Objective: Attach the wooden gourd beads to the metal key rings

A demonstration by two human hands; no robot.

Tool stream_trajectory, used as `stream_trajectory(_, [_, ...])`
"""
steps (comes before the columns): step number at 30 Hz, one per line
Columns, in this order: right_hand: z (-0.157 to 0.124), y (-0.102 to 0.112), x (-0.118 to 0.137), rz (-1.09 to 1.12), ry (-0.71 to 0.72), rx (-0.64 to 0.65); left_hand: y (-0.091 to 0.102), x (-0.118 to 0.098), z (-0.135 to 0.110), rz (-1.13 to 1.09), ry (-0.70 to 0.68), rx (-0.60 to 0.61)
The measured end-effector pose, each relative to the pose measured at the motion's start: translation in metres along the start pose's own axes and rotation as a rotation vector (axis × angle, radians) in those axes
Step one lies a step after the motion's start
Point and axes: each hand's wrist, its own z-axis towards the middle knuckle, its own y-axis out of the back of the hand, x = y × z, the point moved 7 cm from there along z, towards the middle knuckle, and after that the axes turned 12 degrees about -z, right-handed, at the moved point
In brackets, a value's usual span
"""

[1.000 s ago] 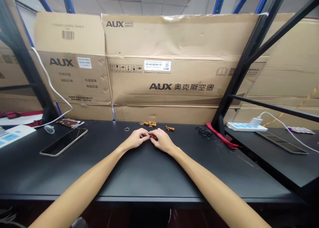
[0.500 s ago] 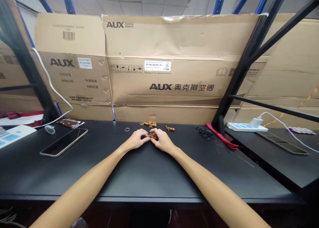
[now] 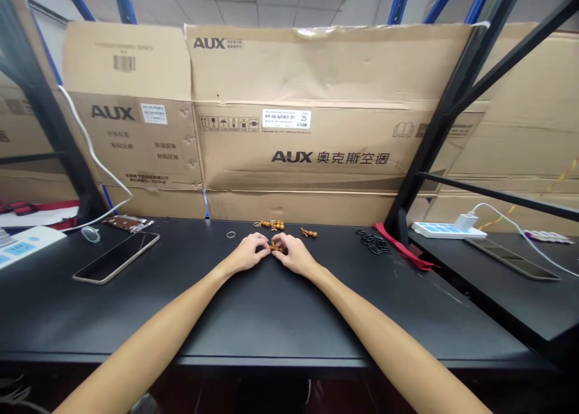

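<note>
**A:** First entry: what sat between the hands?

**B:** One small brown wooden bead piece (image 3: pixel 277 248), partly hidden by the fingers, at the far centre of the black worktop (image 3: pixel 271 323).

**A:** State of the grip?

**B:** Closed on both sides. The left hand (image 3: pixel 248 252) and right hand (image 3: pixel 294 256) had their fingers curled inward, pinching the piece from either side. Exactly how it sat between the fingertips was too small to tell.

**A:** Loose stock nearby?

**B:** Just beyond the hands, a cluster of wooden beads (image 3: pixel 270 225). To the right, one wooden gourd charm (image 3: pixel 309 233). To the left, one thin ring (image 3: pixel 230 235).

**A:** Further out?

**B:** Right: a heap of black rings (image 3: pixel 373 241) beside a red strap (image 3: pixel 402 250). Left: one smartphone (image 3: pixel 116 257), lying flat. Behind everything stood a flattened AUX carton (image 3: pixel 289 148).
</note>
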Motion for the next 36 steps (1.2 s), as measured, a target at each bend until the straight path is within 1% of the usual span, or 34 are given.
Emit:
stream_trajectory(5, [0.001, 0.002, -0.017, -0.069, -0.141, -0.009, 0.001, 0.000, 0.000, 0.042, 0.000, 0.007])
stream_trajectory(7, [0.001, 0.001, -0.018, -0.054, -0.132, -0.009, 0.000, 0.002, -0.001, 0.061, 0.006, 0.004])
stream_trajectory(11, [0.001, -0.002, -0.008, 0.007, -0.026, -0.004, -0.002, 0.001, -0.001, 0.073, -0.002, 0.000])
stream_trajectory(13, [0.001, -0.003, -0.004, 0.017, -0.002, -0.002, -0.002, 0.000, -0.001, 0.074, -0.011, 0.009])
stream_trajectory(15, [0.001, -0.002, -0.006, 0.000, -0.031, -0.006, -0.001, -0.001, -0.001, 0.076, -0.006, 0.015])
stream_trajectory(18, [0.001, 0.000, -0.016, -0.029, -0.126, -0.011, 0.001, -0.002, 0.000, 0.073, 0.005, 0.013])
stream_trajectory(20, [0.001, 0.001, -0.019, -0.022, -0.158, -0.012, 0.001, -0.003, 0.000, 0.076, 0.008, 0.009])
stream_trajectory(22, [0.001, 0.002, -0.018, 0.001, -0.144, -0.015, 0.001, -0.004, -0.001, 0.080, 0.008, 0.001])
stream_trajectory(28, [0.001, 0.001, -0.003, 0.074, -0.020, -0.001, 0.000, -0.004, -0.001, 0.057, -0.028, -0.013])
stream_trajectory(30, [0.002, 0.002, -0.007, 0.059, -0.043, -0.012, 0.001, -0.003, -0.001, 0.074, -0.030, -0.014])
stream_trajectory(34, [0.002, 0.004, -0.024, 0.027, -0.164, -0.031, 0.001, -0.003, 0.000, 0.082, -0.033, -0.001])
stream_trajectory(36, [0.002, 0.004, -0.024, 0.048, -0.160, -0.023, -0.001, -0.005, -0.001, 0.083, -0.026, 0.006])
